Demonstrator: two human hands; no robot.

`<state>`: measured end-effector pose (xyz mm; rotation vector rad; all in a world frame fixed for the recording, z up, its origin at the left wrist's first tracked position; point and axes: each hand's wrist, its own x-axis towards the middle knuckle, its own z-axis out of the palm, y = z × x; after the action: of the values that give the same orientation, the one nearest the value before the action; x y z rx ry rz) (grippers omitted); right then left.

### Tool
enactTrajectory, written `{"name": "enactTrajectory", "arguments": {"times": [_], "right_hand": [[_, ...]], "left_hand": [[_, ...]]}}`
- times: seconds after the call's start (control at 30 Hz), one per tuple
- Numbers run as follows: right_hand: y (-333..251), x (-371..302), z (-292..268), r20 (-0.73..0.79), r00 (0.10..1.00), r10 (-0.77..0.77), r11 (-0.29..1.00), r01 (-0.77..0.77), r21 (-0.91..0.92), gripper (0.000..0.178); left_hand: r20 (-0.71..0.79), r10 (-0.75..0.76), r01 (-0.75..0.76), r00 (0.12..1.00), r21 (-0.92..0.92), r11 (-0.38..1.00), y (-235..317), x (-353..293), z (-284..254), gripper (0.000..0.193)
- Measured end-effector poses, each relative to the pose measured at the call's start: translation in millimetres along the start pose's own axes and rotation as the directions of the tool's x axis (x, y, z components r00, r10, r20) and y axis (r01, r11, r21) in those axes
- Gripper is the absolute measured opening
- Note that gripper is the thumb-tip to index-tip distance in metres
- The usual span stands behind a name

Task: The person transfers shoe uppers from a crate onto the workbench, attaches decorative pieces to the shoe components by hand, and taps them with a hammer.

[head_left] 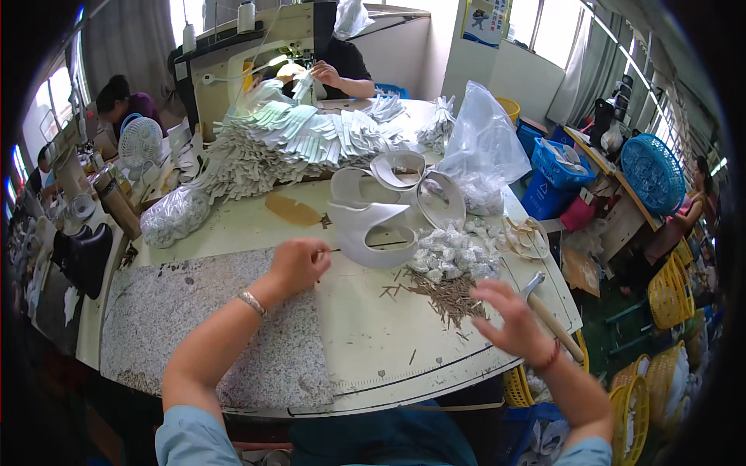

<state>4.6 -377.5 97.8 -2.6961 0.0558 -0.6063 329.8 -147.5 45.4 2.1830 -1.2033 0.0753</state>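
My left hand (299, 266) is closed, its fingers curled together above the edge of the speckled stone slab (210, 326). A thin dark line shows beside its fingertips; whether the hand grips it, I cannot tell. Just to the right stand several white shoe uppers (359, 241) with open collars. Fingers apart, my right hand (509, 318) hovers at the right edge of a heap of small brown sticks (443, 297), with nothing visible in it. Crumpled silvery-white pieces (451, 252) lie behind those sticks. A hammer (553, 325) with a wooden handle rests beside my right hand.
Bundled white strips (311, 136) cover the table's far side, before a co-worker at a sewing machine (256, 70). A clear plastic bag (482, 147) stands at the back right. A tan flat piece (292, 210) lies behind my left hand. Yellow baskets (672, 291) stand on the right.
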Motion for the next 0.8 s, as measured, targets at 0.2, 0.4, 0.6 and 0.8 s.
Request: {"name": "enactTrajectory", "arguments": {"times": [0.2,0.4,0.6,0.8], "right_hand": [[-41,-126,-9,-0.114,0.916,0.385,0.92,-0.37,0.13,0.032],[-57,-170,-10,-0.232,0.75,0.619,0.779,-0.55,0.301,0.023],[-69,-172,-17,-0.165,0.777,0.607,0.79,-0.567,0.235,0.02],[-57,-179,-1,-0.12,0.782,0.611,0.775,-0.561,0.29,0.019]], "left_hand": [[-0.252,-0.032,0.143,0.967,0.437,0.888,-54,48,5,0.019],[-0.05,-0.217,0.215,0.975,0.465,0.859,-91,75,7,0.02],[-0.35,-0.32,0.335,0.88,-0.02,0.942,-88,63,-20,0.013],[-0.098,-0.485,0.194,0.869,-0.833,0.518,-42,16,-56,0.009]]}}
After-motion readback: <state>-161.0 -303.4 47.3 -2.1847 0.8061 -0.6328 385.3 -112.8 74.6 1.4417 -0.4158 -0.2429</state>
